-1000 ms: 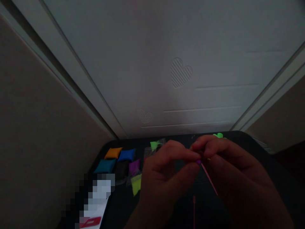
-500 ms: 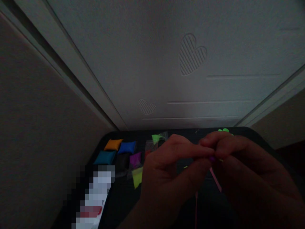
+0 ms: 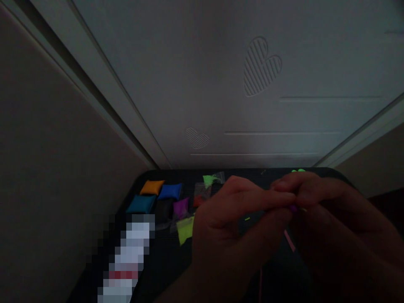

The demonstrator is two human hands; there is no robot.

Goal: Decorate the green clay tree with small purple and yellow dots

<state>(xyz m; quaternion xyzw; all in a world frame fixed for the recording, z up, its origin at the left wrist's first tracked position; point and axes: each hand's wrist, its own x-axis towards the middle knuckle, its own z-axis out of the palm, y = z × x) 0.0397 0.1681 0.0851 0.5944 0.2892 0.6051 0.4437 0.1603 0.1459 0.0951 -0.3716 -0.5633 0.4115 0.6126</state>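
Observation:
The scene is dim. My left hand (image 3: pixel 240 219) and my right hand (image 3: pixel 318 210) meet fingertip to fingertip above a black tray (image 3: pixel 158 261). Both pinch a tiny purple piece (image 3: pixel 293 208) at the tip of a thin pink stick (image 3: pixel 289 240), which slants down below my right hand. A second pink stick (image 3: pixel 260 284) lies on the tray under my hands. To the left lie small colour packets: orange (image 3: pixel 152 187), blue (image 3: pixel 170 190), teal (image 3: pixel 140 203), purple (image 3: pixel 181 208), yellow-green (image 3: pixel 184 229), bright green (image 3: pixel 210 180).
A white door panel with embossed hearts (image 3: pixel 261 67) stands right behind the tray. A beige wall (image 3: pixel 47 176) closes the left side. A pixelated sheet (image 3: pixel 126 261) lies at the tray's near left. A green blob (image 3: pixel 298 171) sits at the tray's far edge.
Both hands have drifted to the right, still pinched together on the purple piece. The view has tilted, so the door hearts sit higher and further right.

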